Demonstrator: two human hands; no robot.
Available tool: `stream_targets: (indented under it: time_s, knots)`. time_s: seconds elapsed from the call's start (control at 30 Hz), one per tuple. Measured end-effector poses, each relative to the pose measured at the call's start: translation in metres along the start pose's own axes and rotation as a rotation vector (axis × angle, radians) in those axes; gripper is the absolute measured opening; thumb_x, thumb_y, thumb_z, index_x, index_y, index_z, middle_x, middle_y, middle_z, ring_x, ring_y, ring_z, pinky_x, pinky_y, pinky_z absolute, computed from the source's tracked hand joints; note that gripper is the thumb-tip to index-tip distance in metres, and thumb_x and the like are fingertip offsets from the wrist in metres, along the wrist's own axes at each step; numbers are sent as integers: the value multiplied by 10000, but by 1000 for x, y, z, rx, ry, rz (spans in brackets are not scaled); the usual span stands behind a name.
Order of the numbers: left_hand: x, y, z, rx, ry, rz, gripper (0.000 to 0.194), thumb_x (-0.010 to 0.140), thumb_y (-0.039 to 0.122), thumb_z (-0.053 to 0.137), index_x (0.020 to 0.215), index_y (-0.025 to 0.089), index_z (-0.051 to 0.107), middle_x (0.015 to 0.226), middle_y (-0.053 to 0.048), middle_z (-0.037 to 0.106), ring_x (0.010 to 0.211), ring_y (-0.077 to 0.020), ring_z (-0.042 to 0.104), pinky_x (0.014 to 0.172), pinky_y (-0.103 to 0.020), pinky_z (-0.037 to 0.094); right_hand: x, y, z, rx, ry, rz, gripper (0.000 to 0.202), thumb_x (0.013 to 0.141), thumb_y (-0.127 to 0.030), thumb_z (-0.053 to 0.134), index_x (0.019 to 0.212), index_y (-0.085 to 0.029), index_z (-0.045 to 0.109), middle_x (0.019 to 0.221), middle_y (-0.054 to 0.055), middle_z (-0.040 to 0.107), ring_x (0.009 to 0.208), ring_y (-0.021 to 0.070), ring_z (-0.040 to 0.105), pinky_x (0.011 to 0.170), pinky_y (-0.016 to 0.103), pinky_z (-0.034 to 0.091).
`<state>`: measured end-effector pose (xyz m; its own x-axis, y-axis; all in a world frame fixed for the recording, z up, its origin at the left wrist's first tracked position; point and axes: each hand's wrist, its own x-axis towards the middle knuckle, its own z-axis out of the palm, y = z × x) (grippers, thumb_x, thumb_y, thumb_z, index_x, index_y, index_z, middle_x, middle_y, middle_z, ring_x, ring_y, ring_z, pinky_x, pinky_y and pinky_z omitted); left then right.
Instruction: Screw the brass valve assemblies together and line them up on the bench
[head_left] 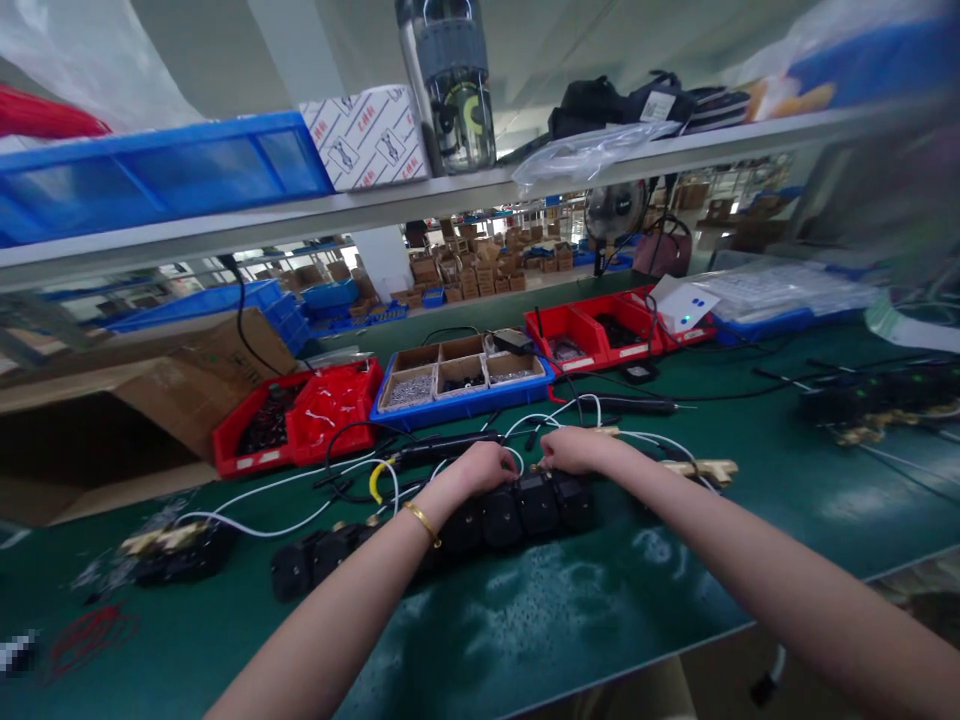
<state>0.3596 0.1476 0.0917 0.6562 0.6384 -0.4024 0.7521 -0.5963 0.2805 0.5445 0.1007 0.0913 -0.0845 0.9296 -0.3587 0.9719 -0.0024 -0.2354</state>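
Note:
A row of several small black box-shaped units [501,520] lies across the green table in front of me. My left hand [486,466] is over the middle of the row, fingers curled together at the back edge of the units. Just right of it, my right hand [564,450] has its fingertips pinched by a small brass-coloured fitting on top of one unit. Whatever either hand grips is too small to make out. White cables [525,422] loop behind both hands. A black screwdriver-like tool [450,445] lies behind my left hand, partly hidden.
Red bins [334,410] and a blue tray [457,405] of small parts stand at the back. An open cardboard box [97,420] is left. More black units with brass parts lie at left [180,550] and right [885,395]. A shelf [480,187] crosses above.

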Motion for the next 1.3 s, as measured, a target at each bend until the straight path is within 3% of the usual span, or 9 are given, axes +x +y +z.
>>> stream_targets:
  time_s: [0.23,0.33,0.47,0.6,0.7,0.8,0.93,1.07,1.3]
  knots:
    - [-36,5,-11,-69,135,55,396,1033,457,407,1107,233,725,1125,-37,748,1039,-196,676,903,-285,493,14,0,2,-16,97,93,335,993,-384,643,1258,-180,619,1276,97,628,1090,233,649,928,447,577]
    - [-49,14,-5,-87,169,96,418,950,565,538,1206,277,701,1201,-24,733,1098,-219,668,913,-291,491,12,3,4,7,169,113,340,994,-389,642,1255,-172,619,1261,98,634,1075,231,654,918,443,580]
    - [-51,25,5,-65,215,62,406,888,516,645,1205,269,704,1163,-48,739,1104,-264,668,925,-338,495,-1,1,-1,59,301,71,333,993,-389,644,1239,-165,626,1244,100,641,1062,226,658,913,434,581]
    - [-55,32,8,-43,233,17,363,911,477,629,1183,252,714,1153,-64,733,1087,-268,674,938,-355,500,-51,26,-14,133,522,-5,278,1005,-391,623,1173,-171,650,1196,83,659,1042,213,658,923,431,572]
    - [-63,45,8,-18,331,-25,418,934,454,614,1284,232,664,1240,-108,671,1166,-304,621,1007,-423,473,-109,72,-13,200,727,15,247,1024,-387,587,1125,-171,652,1130,63,667,991,195,658,898,407,571]
    - [-63,73,11,-25,456,90,361,946,391,627,1288,278,656,1247,-69,646,1163,-266,601,1024,-398,465,-155,123,6,233,846,62,227,1040,-375,552,1093,-174,644,1079,55,657,932,177,645,851,378,568]
    - [-38,126,22,-71,443,298,398,907,336,694,1297,277,645,1200,-45,659,1098,-250,630,1001,-380,495,-171,163,44,242,776,-2,311,993,-403,629,1209,-180,626,1185,77,636,1050,224,635,926,448,555]
    - [3,170,37,-103,414,366,431,900,368,701,1307,254,620,1225,-64,631,1120,-265,626,990,-378,513,-155,168,68,279,702,-94,405,990,-410,633,1332,-200,578,1314,99,595,1163,262,607,1003,505,524]
    - [24,199,59,-153,352,317,282,988,328,543,1210,206,666,1199,-80,639,1051,-224,648,942,-322,529,-157,170,73,363,644,-135,301,1052,-400,515,1267,-213,611,1239,84,619,1079,219,623,948,440,540]
